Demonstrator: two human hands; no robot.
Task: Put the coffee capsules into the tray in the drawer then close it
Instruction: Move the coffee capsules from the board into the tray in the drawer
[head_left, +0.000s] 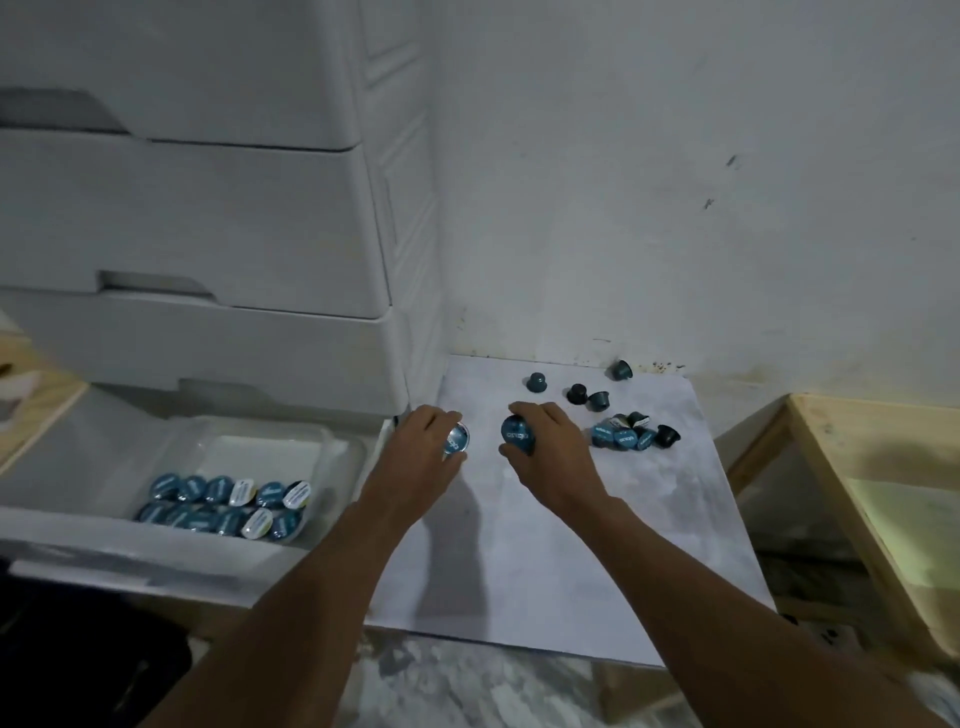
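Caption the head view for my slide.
Left hand and right hand each grip a coffee capsule over the mat; loose capsules lie nearby, two rows sit in the tray of the open drawer.

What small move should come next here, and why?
Probably swing the left hand over to the tray in the open drawer and set its capsule down: it is the nearer hand, the right hand grips a second capsule too, and the tray's far half is bare.

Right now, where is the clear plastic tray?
Head view, lower left: the clear plastic tray sits inside the open white drawer, just left of the left hand.
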